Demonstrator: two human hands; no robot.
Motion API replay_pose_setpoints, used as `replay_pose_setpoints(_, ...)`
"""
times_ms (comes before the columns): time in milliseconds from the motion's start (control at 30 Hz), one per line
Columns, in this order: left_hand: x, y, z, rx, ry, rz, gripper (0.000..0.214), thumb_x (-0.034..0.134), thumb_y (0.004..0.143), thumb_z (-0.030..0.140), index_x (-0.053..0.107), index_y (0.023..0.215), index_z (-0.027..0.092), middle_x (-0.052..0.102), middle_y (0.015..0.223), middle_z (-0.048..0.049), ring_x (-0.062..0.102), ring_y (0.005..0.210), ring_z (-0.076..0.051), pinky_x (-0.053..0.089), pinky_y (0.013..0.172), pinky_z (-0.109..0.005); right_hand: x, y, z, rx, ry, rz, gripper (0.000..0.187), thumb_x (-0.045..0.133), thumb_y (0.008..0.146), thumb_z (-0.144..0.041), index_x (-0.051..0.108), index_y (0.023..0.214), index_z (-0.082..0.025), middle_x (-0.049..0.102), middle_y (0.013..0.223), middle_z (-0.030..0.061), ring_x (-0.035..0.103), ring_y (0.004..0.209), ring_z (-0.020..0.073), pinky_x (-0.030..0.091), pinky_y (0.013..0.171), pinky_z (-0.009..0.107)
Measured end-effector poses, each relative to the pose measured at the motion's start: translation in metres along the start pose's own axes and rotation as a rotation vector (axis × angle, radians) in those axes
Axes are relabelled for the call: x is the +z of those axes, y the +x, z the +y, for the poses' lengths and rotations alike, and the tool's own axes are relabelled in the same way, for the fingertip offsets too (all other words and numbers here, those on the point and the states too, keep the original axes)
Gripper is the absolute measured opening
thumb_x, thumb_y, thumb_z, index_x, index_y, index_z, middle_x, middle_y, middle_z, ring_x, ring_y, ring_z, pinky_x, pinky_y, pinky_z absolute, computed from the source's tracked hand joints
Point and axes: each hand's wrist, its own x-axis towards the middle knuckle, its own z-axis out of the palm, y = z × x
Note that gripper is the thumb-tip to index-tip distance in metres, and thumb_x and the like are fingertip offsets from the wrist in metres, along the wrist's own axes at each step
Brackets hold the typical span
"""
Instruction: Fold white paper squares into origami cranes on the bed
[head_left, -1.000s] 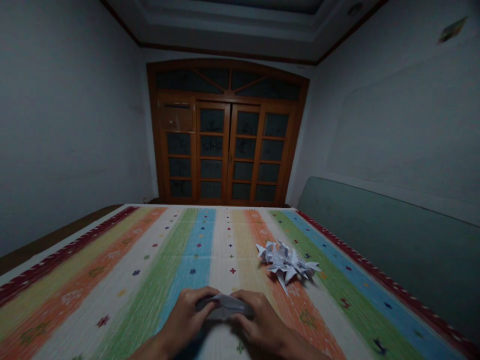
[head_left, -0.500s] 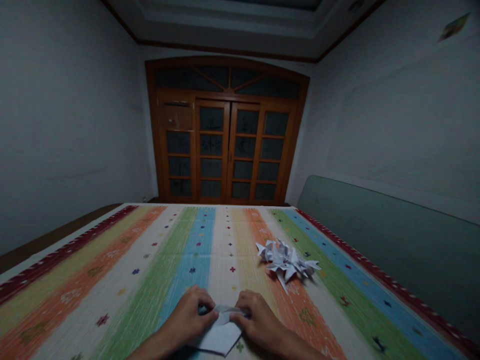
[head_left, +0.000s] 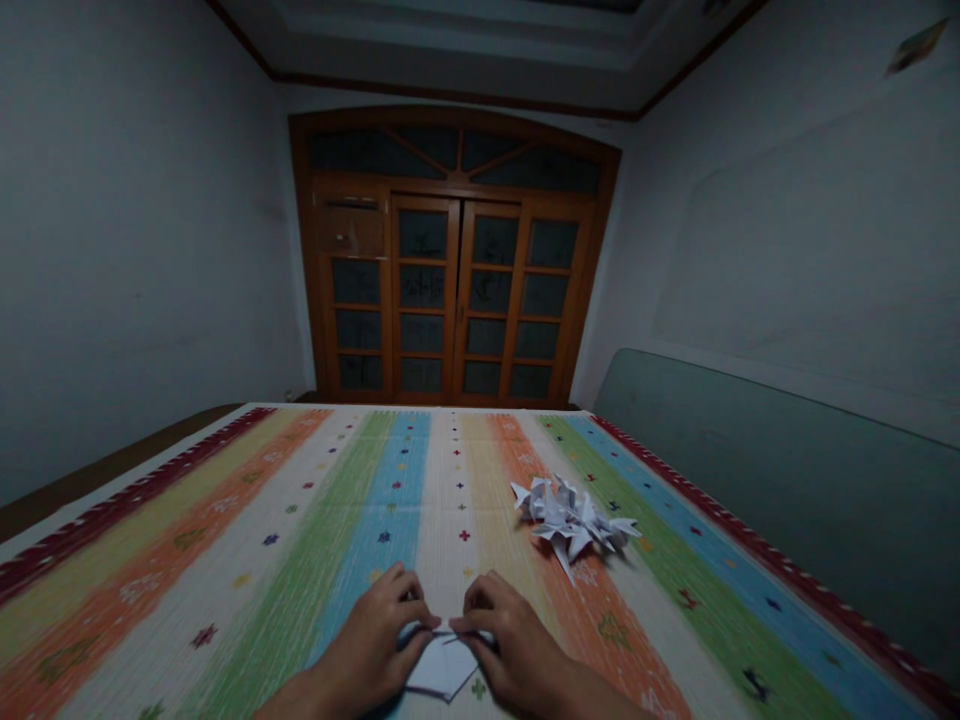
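A folded sheet of white paper [head_left: 444,668] lies on the table at the near edge of the view, its pointed end toward me. My left hand [head_left: 386,630] pinches its upper left part between thumb and fingers. Opposite it, my right hand [head_left: 504,635] pinches the upper right part, the fingertips of both hands almost meeting at the top edge. The palms hide the paper's sides. Farther off to the right sits a pile of white folded paper pieces [head_left: 574,520] with pointed tips, touched by neither hand.
A striped, patterned tablecloth [head_left: 247,600] covers the table. Along the right side stands a pale green panel [head_left: 750,480]. Wooden doors with glass panes [head_left: 457,290] rise beyond the table's far edge, between white walls.
Both hands have drawn closer together at the paper's top edge, the right fingers moving left. The raised flap at the top now looks flatter. The pile stays put.
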Motion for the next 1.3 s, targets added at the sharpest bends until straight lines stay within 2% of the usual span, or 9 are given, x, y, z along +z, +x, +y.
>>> replay_pose_setpoints(167,-0.012,-0.007,0.005,0.207,0.167,-0.023,0.027,0.063,0.086,0.012,0.073,0.108,0.025,0.066,0.102,-0.0085,0.056,0.1,-0.029,0.046,0.089,-0.043,-0.008,-0.002,-0.005,-0.132,-0.12,-0.105,0.026,0.057,0.091,-0.013,0.073,0.111,-0.019,0.064,0.106,0.0117,0.056,0.1,0.0259,0.049,0.088,0.038)
replay_pose_setpoints(300,-0.017,-0.01,0.012,0.229,0.217,-0.089,0.034,0.076,0.084,0.033,0.068,0.115,0.021,0.065,0.111,-0.0126,0.054,0.109,-0.036,0.047,0.096,-0.052,-0.014,-0.004,-0.007,-0.132,-0.096,-0.166,0.033,0.072,0.085,-0.023,0.07,0.118,-0.017,0.063,0.111,0.0125,0.055,0.105,0.0287,0.049,0.093,0.041)
replay_pose_setpoints(400,-0.016,-0.011,0.017,0.225,0.22,-0.131,0.044,0.079,0.084,0.041,0.066,0.12,0.02,0.065,0.112,-0.0134,0.056,0.106,-0.035,0.05,0.092,-0.049,-0.014,-0.005,-0.006,-0.118,-0.081,-0.196,0.04,0.079,0.082,-0.032,0.07,0.119,-0.018,0.063,0.111,0.0122,0.056,0.104,0.029,0.05,0.09,0.04)
replay_pose_setpoints(533,-0.011,-0.011,0.022,0.188,0.188,-0.157,0.041,0.081,0.084,0.04,0.067,0.118,0.022,0.066,0.108,-0.0106,0.06,0.1,-0.03,0.053,0.086,-0.041,-0.011,-0.004,-0.003,-0.123,-0.093,-0.187,0.032,0.076,0.086,-0.03,0.07,0.115,-0.019,0.064,0.111,0.0112,0.057,0.104,0.0278,0.048,0.093,0.04)
replay_pose_setpoints(667,-0.008,-0.011,0.024,0.122,0.13,-0.153,0.028,0.079,0.086,0.034,0.071,0.11,0.024,0.067,0.104,-0.007,0.063,0.092,-0.026,0.053,0.08,-0.035,-0.009,-0.005,-0.001,-0.146,-0.117,-0.164,0.023,0.071,0.09,-0.028,0.07,0.112,-0.02,0.064,0.108,0.0101,0.057,0.1,0.0261,0.048,0.09,0.038)
replay_pose_setpoints(867,-0.006,-0.012,0.025,0.052,0.008,-0.121,0.012,0.072,0.088,0.025,0.078,0.099,0.023,0.068,0.105,-0.0073,0.067,0.094,-0.023,0.054,0.083,-0.031,-0.01,-0.004,-0.002,-0.172,-0.153,-0.142,0.018,0.059,0.096,-0.022,0.07,0.11,-0.021,0.064,0.105,0.0095,0.057,0.098,0.0251,0.048,0.087,0.036)
replay_pose_setpoints(1000,0.0,-0.013,0.026,0.046,-0.054,-0.041,0.017,0.062,0.094,0.023,0.079,0.091,0.023,0.07,0.101,-0.0067,0.068,0.09,-0.02,0.053,0.081,-0.028,-0.009,-0.003,-0.002,-0.172,-0.139,-0.109,0.018,0.055,0.098,-0.021,0.072,0.103,-0.02,0.064,0.1,0.0095,0.059,0.094,0.0236,0.048,0.082,0.034)
replay_pose_setpoints(1100,0.007,-0.012,0.026,-0.031,-0.097,-0.025,0.024,0.058,0.094,0.019,0.079,0.084,0.022,0.071,0.093,-0.0063,0.068,0.085,-0.02,0.051,0.076,-0.028,-0.007,-0.003,0.0,-0.154,-0.082,-0.08,0.019,0.055,0.1,-0.023,0.074,0.101,-0.019,0.065,0.097,0.0087,0.06,0.091,0.0217,0.048,0.079,0.031)
replay_pose_setpoints(1300,0.017,-0.01,0.015,-0.092,-0.177,0.026,0.025,0.059,0.092,0.016,0.076,0.108,0.025,0.072,0.089,-0.0032,0.066,0.078,-0.018,0.048,0.07,-0.027,-0.004,-0.001,0.006,-0.101,0.036,-0.033,0.019,0.063,0.092,-0.014,0.077,0.104,-0.02,0.068,0.096,0.0083,0.062,0.09,0.0208,0.049,0.078,0.03)
